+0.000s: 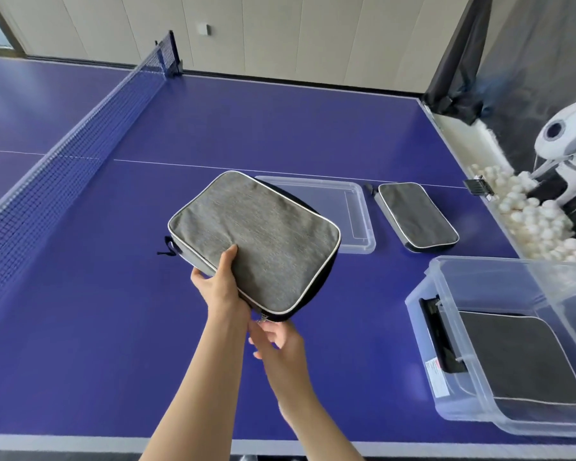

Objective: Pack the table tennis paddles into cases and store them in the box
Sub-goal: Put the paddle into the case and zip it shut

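A grey paddle case [260, 237] with white piping is lifted above the blue table, tilted, with my left hand [218, 282] gripping its near edge, thumb on top. Just below the case's near corner, my right hand [275, 336] has its fingers at the small zipper pull [262, 317]. A second grey case [416, 216] lies flat on the table to the right. A clear plastic box [446, 294] stands at the right front with a dark grey case [516, 357] lying inside. No bare paddle shows.
The box's clear lid [356, 207] lies flat behind the held case. The net [80, 128] crosses the table on the left. At the right edge, a trough of white balls [539, 224] and a white ball machine [566, 151] stand.
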The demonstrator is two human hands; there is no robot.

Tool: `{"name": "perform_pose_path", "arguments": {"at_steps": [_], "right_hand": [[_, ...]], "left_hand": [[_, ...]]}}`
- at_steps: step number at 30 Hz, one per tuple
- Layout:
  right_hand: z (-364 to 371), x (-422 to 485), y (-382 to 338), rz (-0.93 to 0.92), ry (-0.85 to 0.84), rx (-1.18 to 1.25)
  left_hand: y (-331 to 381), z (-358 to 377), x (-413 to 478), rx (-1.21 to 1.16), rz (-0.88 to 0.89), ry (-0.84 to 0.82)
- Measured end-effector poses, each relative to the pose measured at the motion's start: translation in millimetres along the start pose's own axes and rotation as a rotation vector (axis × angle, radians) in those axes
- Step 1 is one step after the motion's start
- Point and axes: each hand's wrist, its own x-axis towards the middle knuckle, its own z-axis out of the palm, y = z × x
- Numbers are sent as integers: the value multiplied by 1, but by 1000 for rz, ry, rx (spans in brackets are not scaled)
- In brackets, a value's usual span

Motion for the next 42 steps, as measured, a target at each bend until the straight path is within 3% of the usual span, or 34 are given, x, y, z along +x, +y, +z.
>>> {"name": "perform_pose_path", "arguments": {"at_steps": [4,8,11,14,20,24,29,42], "right_hand": [[9,5,-15,-32,186,7],[9,8,-23,9,178,90],[10,11,-23,-50,185,13],[12,14,-14,-202,238,-207],[2,22,0,-708,415,-679],[-16,26,8,-842,518,-820],[-51,32,0,-934,645,-864],[-80,54,-32,-908,788,-805]], "left_hand": [[8,9,3,-55,37,36],[12,11,3,-91,59,61],[13,13,4,-106,80,89],[14,13,4,-111,107,107],[16,10,3,-105,98,131],[21,9,3,-84,99,120],[25,4,4,-5,105,75],[24,12,-5,22,72,-52]]}}
